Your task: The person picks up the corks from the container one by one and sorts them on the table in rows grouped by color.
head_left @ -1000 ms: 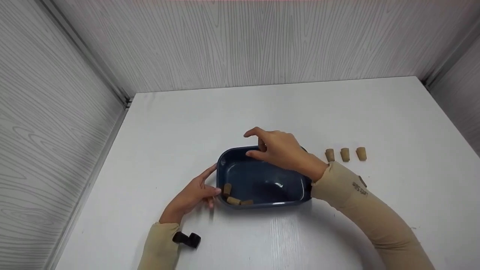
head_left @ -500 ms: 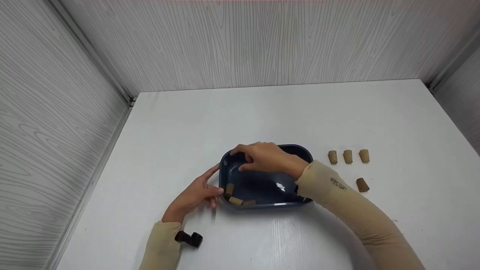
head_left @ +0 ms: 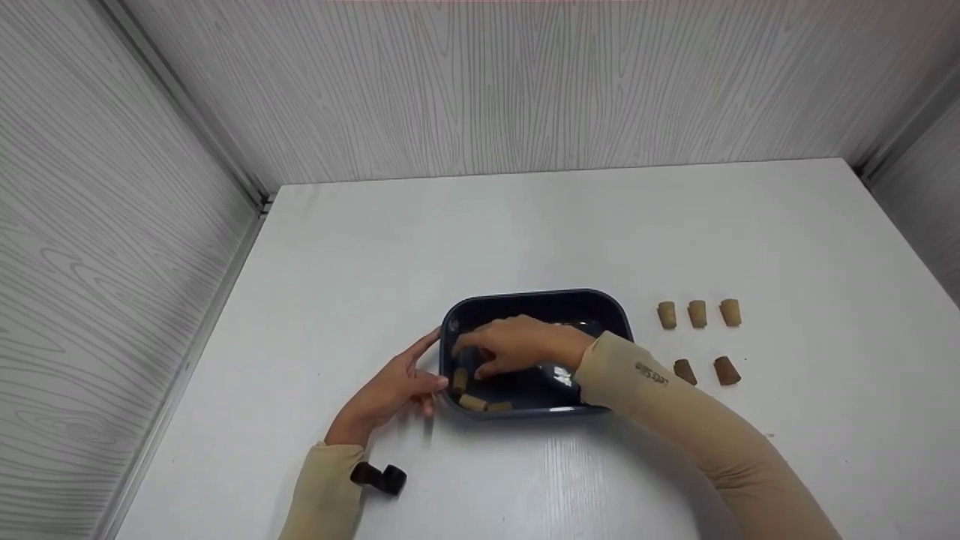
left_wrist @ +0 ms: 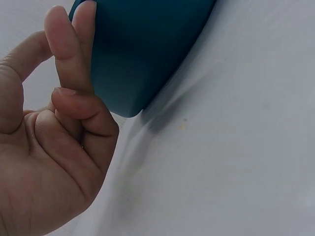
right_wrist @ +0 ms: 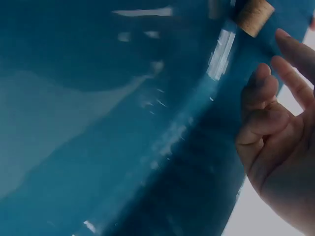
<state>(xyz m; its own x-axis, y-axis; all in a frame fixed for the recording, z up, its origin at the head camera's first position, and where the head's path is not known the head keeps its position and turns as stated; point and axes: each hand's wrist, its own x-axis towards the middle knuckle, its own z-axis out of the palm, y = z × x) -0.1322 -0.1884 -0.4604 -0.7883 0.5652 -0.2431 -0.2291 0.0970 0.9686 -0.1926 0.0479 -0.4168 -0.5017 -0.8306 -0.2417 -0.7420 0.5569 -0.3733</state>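
A deep blue rectangular dish (head_left: 536, 412) stands mid-table. Its left side is held by my left hand (head_left: 390, 390), thumb over the rim and fingers along the outer wall; in the left wrist view fingers (left_wrist: 69, 49) lie against that wall. Inside the near left corner lie a brown cork stopper (head_left: 459, 380), a light cork stopper (head_left: 472, 403) and another brown cork stopper (head_left: 499, 406). My right hand (head_left: 517, 345) hovers in the dish near these corks, fingers loosely bent, holding nothing. In the right wrist view a cork (right_wrist: 256, 17) lies just beyond the fingertips.
Right of the dish, three light corks form a row, the middle one (head_left: 697, 313) among them. Nearer me lie two dark corks, one (head_left: 684, 372) partly behind the right sleeve (head_left: 675, 405), the other (head_left: 726, 370) in full view. Pale walls (head_left: 510, 90) enclose the white table (head_left: 360, 240).
My right hand has gone from above the far rim down and left into the dish. The two dark corks on the right have come out from behind the sleeve. My left hand stays put.
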